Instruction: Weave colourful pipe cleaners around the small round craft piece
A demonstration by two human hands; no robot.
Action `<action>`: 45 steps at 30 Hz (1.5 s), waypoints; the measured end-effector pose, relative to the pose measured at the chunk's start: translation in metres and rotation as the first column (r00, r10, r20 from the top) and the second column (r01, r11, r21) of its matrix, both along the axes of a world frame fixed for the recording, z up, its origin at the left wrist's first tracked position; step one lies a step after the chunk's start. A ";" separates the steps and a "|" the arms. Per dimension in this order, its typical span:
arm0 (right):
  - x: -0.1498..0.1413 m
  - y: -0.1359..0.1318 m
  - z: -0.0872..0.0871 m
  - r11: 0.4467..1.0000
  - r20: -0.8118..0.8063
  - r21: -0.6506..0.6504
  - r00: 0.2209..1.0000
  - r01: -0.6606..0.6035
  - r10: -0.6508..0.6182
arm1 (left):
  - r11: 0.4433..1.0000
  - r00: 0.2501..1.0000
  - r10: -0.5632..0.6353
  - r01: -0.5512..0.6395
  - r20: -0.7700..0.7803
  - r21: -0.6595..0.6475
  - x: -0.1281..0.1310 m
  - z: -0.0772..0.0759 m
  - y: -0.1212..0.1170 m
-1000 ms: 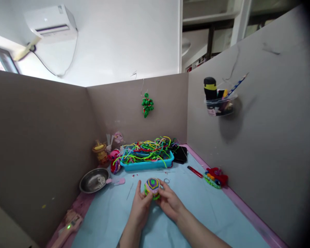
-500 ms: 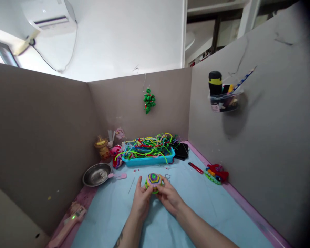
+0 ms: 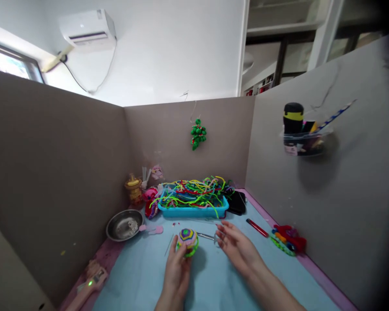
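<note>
A small round piece point(image 3: 187, 240), coiled in pink, purple, yellow and green like fuzzy craft stems with a bright green edge, is held in my left hand point(image 3: 177, 265). The thumb presses its near side, and the fingers go behind it. To its right, my right hand point(image 3: 238, 246) is apart from the piece, fingers slightly curled and spread, with nothing visible in them. Close by its fingertips are metal scissors point(image 3: 206, 236), blades pointing left toward the round piece and handles partly hidden by the fingers. A thin needle-like stick point(image 3: 169, 245) lies left of the piece.
At the back stands a blue tray point(image 3: 194, 212) heaped with colourful fuzzy stems. A metal bowl point(image 3: 118, 235) sits left, a pink hot glue gun point(image 3: 87, 289) nearer. On the right lie a red cutter point(image 3: 257, 227) and a colourful fuzzy bundle point(image 3: 288, 239). Grey panels enclose three sides.
My right hand has let go of the round piece and moved right, to the scissors. My left hand keeps the piece, now slightly farther left. The view has shifted a little.
</note>
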State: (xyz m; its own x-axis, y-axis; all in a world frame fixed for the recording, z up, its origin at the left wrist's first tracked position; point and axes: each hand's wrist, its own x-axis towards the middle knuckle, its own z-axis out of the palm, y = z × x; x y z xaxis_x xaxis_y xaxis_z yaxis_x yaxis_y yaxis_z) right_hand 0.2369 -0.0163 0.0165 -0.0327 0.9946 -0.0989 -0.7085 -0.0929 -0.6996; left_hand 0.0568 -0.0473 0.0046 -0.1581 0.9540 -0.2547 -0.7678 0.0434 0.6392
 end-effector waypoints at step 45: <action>0.032 0.192 0.138 0.780 0.155 0.495 0.844 0.383 -0.513 | 0.994 0.978 -0.095 0.104 0.185 -0.040 0.000 -0.007 -0.009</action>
State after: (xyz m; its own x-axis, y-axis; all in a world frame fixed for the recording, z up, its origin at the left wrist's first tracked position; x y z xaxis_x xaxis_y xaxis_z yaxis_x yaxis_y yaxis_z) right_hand 0.2691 0.1755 0.1549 0.3899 0.8282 0.4026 -0.3715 0.5415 -0.7541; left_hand 0.0570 -0.0564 -0.0028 -0.0093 0.9481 -0.3178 -0.8617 0.1537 0.4836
